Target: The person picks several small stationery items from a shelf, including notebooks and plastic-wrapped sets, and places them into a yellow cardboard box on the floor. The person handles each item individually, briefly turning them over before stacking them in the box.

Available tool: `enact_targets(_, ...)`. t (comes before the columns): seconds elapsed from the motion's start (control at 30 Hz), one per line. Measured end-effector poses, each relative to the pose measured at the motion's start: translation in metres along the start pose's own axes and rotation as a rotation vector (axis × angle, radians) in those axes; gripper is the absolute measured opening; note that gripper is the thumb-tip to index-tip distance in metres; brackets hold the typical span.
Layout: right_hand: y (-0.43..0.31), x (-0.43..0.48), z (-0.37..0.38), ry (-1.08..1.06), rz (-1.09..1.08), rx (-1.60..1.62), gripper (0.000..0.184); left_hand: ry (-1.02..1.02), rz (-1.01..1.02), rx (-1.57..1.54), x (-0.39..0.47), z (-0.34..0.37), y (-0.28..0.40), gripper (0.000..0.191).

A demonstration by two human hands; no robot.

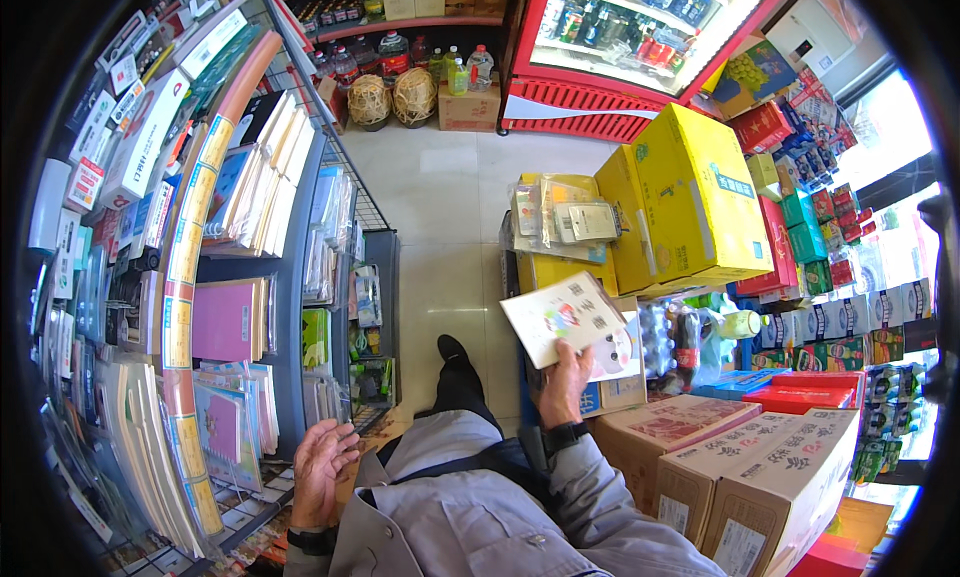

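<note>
My right hand [564,382] holds a thin booklet [562,318] by its lower edge; its pale cover bears writing and a small coloured picture. Partly under that booklet lies another item with a cartoon face [616,358], beside a stack of yellow cartons. My left hand [321,461] is raised near the shelf at the left, its fingers apart and slightly curled, with nothing in it. Clear plastic packets [570,213] rest on a yellow carton just beyond the booklet.
Shelves of notebooks [232,318] line the left side. Large yellow cartons [686,194], brown cartons [772,472] and bottles [686,344] crowd the right. A red-framed drinks fridge [577,108] stands ahead, beyond the tiled floor [442,277], near two woven-wrapped jars [370,101].
</note>
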State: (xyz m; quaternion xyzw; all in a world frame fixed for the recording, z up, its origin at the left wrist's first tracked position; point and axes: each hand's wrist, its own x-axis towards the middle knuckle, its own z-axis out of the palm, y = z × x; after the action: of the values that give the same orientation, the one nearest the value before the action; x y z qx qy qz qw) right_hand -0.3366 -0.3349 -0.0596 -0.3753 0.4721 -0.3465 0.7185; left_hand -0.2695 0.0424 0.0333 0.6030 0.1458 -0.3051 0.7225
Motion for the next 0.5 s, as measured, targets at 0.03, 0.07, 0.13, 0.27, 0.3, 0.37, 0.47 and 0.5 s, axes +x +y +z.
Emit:
enact_targets(0.03,0.0,0.004,-0.016,0.041,-0.025,0.025,0.036,0.0,-0.006,-0.006,0.001,0.0,0.0,0.037)
enact_targets(0.07,0.002,0.008,-0.029,0.097,-0.073,-0.011,0.038,0.003,-0.006,-0.006,0.002,0.0,-0.001,0.037)
enact_targets(0.13,0.007,0.018,-0.055,0.226,-0.071,-0.1,0.042,0.005,-0.006,-0.006,0.003,0.0,-0.001,0.038)
enact_targets(0.27,0.021,0.031,-0.094,0.224,0.111,-0.126,0.04,-0.005,0.001,0.001,0.002,0.0,0.002,0.039)
enact_targets(0.3,0.024,0.036,-0.099,0.226,0.141,-0.149,0.04,-0.007,0.016,0.007,0.002,0.0,0.003,0.039)
enact_targets(0.37,0.028,0.042,-0.111,0.247,0.2,-0.214,0.04,-0.029,0.001,-0.001,0.004,0.001,0.005,0.038)
enact_targets(0.47,0.03,0.041,-0.122,0.176,0.268,-0.347,0.038,-0.037,-0.01,-0.016,0.002,-0.001,0.007,0.038)
enact_targets(0.5,0.027,0.035,-0.127,0.106,0.25,-0.39,0.037,-0.051,0.002,-0.013,0.0,-0.001,0.007,0.038)
